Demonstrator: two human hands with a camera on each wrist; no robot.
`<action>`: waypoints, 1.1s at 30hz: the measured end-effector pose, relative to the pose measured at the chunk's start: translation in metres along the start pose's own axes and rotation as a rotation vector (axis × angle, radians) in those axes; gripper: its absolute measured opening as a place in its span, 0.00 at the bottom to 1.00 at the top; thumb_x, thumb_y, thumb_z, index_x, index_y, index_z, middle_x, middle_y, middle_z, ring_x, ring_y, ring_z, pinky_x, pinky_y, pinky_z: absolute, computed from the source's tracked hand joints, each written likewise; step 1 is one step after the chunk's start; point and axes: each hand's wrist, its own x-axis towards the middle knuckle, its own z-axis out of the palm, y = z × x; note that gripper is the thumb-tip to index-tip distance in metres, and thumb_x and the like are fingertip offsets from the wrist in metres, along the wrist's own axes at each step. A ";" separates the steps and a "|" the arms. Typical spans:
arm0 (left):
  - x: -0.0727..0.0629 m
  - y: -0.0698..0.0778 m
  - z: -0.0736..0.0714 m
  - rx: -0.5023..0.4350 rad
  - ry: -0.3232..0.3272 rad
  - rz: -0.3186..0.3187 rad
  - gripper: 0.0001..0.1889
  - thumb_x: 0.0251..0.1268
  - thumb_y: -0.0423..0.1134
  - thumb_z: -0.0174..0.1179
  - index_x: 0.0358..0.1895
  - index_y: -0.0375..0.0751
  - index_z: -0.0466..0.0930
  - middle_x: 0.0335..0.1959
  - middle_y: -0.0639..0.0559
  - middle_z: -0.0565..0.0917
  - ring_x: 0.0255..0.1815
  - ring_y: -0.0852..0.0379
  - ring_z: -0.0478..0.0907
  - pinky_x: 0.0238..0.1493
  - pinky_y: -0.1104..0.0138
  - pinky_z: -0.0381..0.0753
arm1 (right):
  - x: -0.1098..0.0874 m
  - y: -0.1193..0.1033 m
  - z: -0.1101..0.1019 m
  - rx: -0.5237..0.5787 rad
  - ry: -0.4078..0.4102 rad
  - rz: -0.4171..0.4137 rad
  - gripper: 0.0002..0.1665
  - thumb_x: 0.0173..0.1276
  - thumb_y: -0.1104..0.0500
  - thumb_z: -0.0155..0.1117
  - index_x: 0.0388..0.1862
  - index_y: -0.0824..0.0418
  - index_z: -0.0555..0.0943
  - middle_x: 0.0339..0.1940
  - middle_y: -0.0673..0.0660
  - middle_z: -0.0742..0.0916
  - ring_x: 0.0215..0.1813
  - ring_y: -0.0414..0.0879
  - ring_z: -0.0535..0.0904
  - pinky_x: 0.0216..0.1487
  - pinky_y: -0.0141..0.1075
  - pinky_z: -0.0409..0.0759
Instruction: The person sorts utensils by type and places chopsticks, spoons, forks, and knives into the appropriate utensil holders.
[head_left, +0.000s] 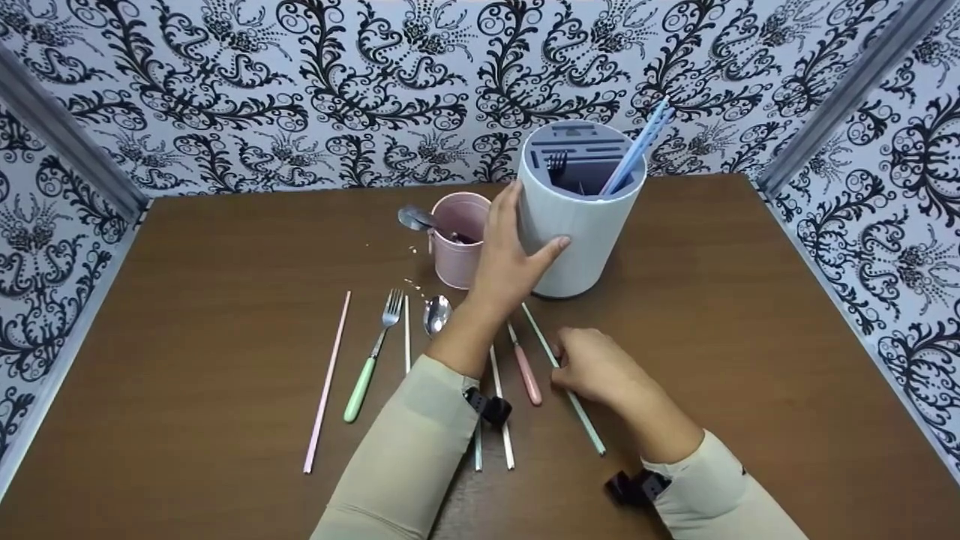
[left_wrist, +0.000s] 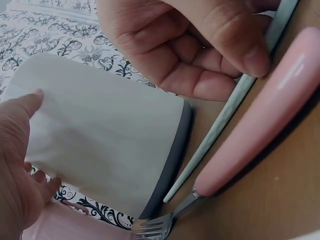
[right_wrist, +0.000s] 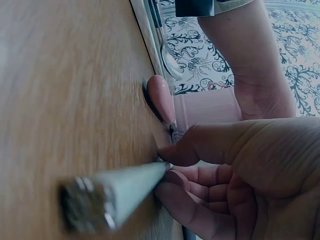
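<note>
My left hand (head_left: 510, 255) rests against the side of a white utensil holder (head_left: 581, 240), thumb across its front and fingers along its left side. In the holder's grey slotted top stand light blue chopsticks (head_left: 637, 146) and a dark fork (head_left: 556, 163). My right hand (head_left: 600, 366) pinches a pale green chopstick (left_wrist: 232, 105) between thumb and fingers, low over the table. Just left of that chopstick lies a fork with a pink handle (head_left: 527, 375). Behind my left hand is a pink cup (head_left: 455, 262) with a spoon (head_left: 416, 218) leaning out of it.
On the wooden table (head_left: 225, 300) lie a pink chopstick (head_left: 328, 382), a fork with a green handle (head_left: 361, 386), a spoon (head_left: 436, 313) and several pale chopsticks, partly under my left arm. Small white crumbs (head_left: 412, 283) lie by the cup. Patterned walls (head_left: 337, 90) enclose the back and sides.
</note>
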 end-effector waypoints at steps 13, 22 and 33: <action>-0.001 -0.004 0.003 0.018 -0.003 -0.035 0.51 0.59 0.50 0.76 0.81 0.37 0.56 0.78 0.42 0.66 0.79 0.47 0.63 0.82 0.58 0.61 | -0.002 0.001 -0.002 -0.041 -0.007 0.056 0.08 0.54 0.64 0.68 0.31 0.59 0.77 0.24 0.52 0.81 0.27 0.48 0.74 0.28 0.41 0.73; -0.002 -0.005 0.003 0.022 0.002 -0.029 0.51 0.60 0.50 0.76 0.81 0.37 0.56 0.78 0.41 0.66 0.79 0.47 0.63 0.82 0.58 0.61 | -0.003 0.000 -0.003 -0.050 0.003 0.047 0.09 0.55 0.63 0.68 0.32 0.59 0.77 0.25 0.52 0.81 0.28 0.48 0.75 0.29 0.42 0.74; -0.001 -0.005 0.003 0.022 0.002 -0.042 0.51 0.60 0.50 0.76 0.81 0.39 0.57 0.77 0.43 0.67 0.79 0.49 0.63 0.82 0.60 0.62 | -0.005 0.006 -0.016 -0.054 -0.002 0.027 0.11 0.57 0.63 0.68 0.39 0.61 0.78 0.26 0.53 0.81 0.29 0.47 0.75 0.31 0.41 0.74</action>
